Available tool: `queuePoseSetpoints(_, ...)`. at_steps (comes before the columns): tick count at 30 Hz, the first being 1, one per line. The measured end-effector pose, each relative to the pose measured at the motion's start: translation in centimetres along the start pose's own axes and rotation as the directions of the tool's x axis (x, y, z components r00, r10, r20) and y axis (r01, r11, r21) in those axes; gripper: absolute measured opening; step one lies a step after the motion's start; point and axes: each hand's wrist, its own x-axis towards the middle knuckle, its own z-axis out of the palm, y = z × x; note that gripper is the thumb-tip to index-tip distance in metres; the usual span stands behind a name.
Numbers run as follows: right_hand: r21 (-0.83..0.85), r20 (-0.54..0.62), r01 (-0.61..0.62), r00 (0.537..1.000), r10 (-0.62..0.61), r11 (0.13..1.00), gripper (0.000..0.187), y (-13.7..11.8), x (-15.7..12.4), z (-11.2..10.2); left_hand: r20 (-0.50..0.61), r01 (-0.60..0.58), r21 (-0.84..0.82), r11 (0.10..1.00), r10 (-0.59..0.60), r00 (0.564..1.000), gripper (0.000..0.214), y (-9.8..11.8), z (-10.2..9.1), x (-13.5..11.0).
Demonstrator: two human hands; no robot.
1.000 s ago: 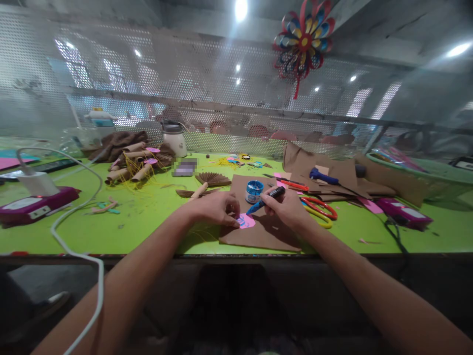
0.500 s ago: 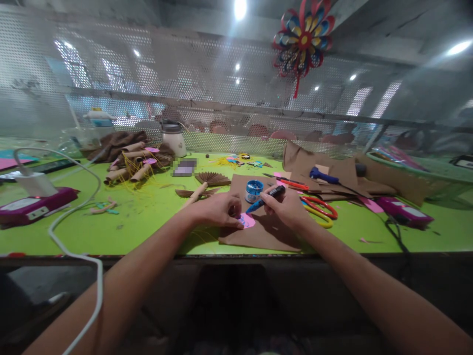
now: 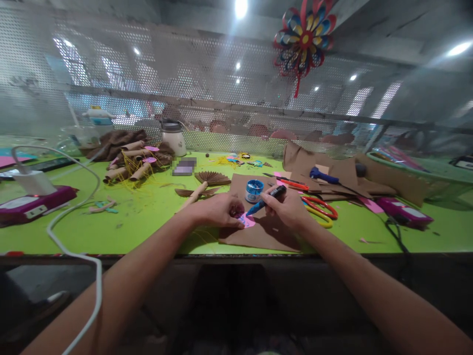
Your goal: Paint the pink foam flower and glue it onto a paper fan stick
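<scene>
A small pink piece of paper [image 3: 250, 222] with blue marks lies on a brown paper sheet [image 3: 269, 237]. My left hand [image 3: 221, 211] is closed at its left edge, thumb and fingers pinning it down. In my right hand [image 3: 288, 209] is a blue marker [image 3: 263, 202], slanted with its tip at the pink paper's upper edge. Just behind the tip stands a small round jar [image 3: 254, 191] with blue round its rim. Scissors with red and yellow handles [image 3: 320, 211] lie right of my right hand.
A brown paper fan [image 3: 212, 178] lies behind my left hand. Paper rolls with yellow strands [image 3: 138, 165] are piled at back left. A blue glue gun [image 3: 323, 175] rests on brown paper at right, near a purple power strip [image 3: 404, 212]. A white cable [image 3: 74, 256] crosses the left side.
The marker tip has shifted very slightly down and to the right over the pink paper. My left hand stays in place.
</scene>
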Motion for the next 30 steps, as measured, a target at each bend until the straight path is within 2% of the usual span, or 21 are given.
queuePoseSetpoints(4,0.019,-0.044,0.01,0.999,-0.009,1.0,0.029,0.0,0.0,0.0,0.008,0.001,0.001,1.0,-0.001,1.0,0.038,-0.1,0.1,0.0)
queuePoseSetpoints(12,0.015,-0.04,-0.015,0.999,0.015,1.0,0.032,0.6,0.1,-0.1,-0.013,0.015,0.019,1.0,-0.015,1.0,0.039,-0.2,0.4,0.2)
queuePoseSetpoints(17,0.071,-0.073,-0.088,0.993,0.093,0.994,0.031,-0.1,-0.4,-0.9,-0.016,0.03,0.041,0.999,-0.029,0.999,0.036,0.1,0.5,0.0)
queuePoseSetpoints(21,0.061,-0.1,-0.087,0.991,0.093,0.994,0.031,-0.6,-1.1,-1.6,-0.04,0.066,0.108,0.992,-0.062,0.997,0.04,0.6,0.9,0.0)
queuePoseSetpoints(26,0.132,-0.229,-0.045,0.971,0.075,0.99,0.027,-0.2,-0.9,-2.3,-0.175,0.083,0.255,0.963,-0.038,0.984,0.044,1.6,1.4,-0.2)
queuePoseSetpoints(30,0.215,-0.322,0.003,0.944,0.069,0.977,0.025,-0.2,0.5,-3.4,-0.14,0.083,0.235,0.969,-0.051,0.989,0.042,1.7,1.1,-0.3)
